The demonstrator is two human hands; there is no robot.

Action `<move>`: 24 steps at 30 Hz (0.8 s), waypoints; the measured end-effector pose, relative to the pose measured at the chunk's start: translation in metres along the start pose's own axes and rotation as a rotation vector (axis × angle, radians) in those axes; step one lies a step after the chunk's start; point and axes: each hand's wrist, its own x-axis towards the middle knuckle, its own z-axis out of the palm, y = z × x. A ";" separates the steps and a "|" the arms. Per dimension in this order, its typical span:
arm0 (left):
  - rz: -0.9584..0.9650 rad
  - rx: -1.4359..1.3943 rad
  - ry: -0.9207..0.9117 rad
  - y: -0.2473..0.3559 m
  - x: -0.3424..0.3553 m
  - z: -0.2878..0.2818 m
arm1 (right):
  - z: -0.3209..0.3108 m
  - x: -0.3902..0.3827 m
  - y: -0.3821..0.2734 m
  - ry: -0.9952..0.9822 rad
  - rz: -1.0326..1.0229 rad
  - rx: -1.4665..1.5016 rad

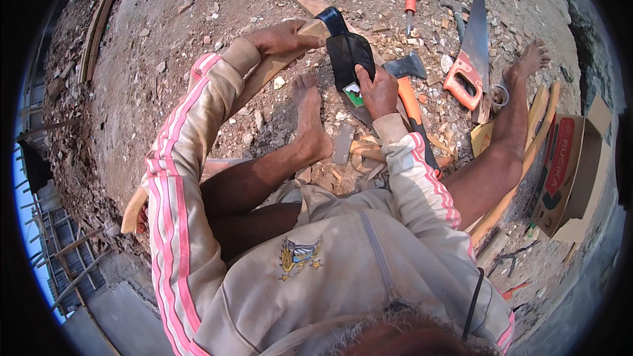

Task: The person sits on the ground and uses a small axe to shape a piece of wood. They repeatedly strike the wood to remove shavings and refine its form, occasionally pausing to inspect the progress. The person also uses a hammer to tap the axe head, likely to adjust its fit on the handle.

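A curved wooden handle [267,72] runs from beside my left forearm up to a black metal hoe head [346,56]. My left hand [288,38] is closed round the handle's upper end, close to the ring of the hoe head. The wood's tip meets that ring; how deep it sits inside I cannot tell. My right hand [379,92] grips the blade by its right edge, thumb on the face beside a green and white sticker. Just right of this hand lies a hatchet [411,100] with a dark head and an orange and black handle.
A handsaw [473,53] with an orange-red grip lies at the right, beside a hammer [456,16] and a red-handled chisel [410,3]. Between my feet are wood chips and offcuts. Beyond my right leg stand long timber strips [527,151] and an open cardboard box [570,171].
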 end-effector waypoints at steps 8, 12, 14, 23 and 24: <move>0.018 0.390 0.221 0.028 -0.012 0.001 | 0.014 0.006 0.009 -0.011 0.163 0.110; 0.124 0.722 0.661 0.039 -0.017 0.025 | 0.029 0.020 0.035 -0.012 0.209 0.048; 0.211 0.429 0.858 0.041 -0.020 0.044 | 0.032 0.022 0.032 -0.005 0.177 0.030; 0.143 -1.440 0.818 -0.056 -0.052 0.156 | 0.024 0.020 0.018 -0.042 0.086 0.056; 0.311 -1.444 0.884 -0.061 -0.054 0.149 | 0.024 0.020 0.021 -0.048 0.090 0.051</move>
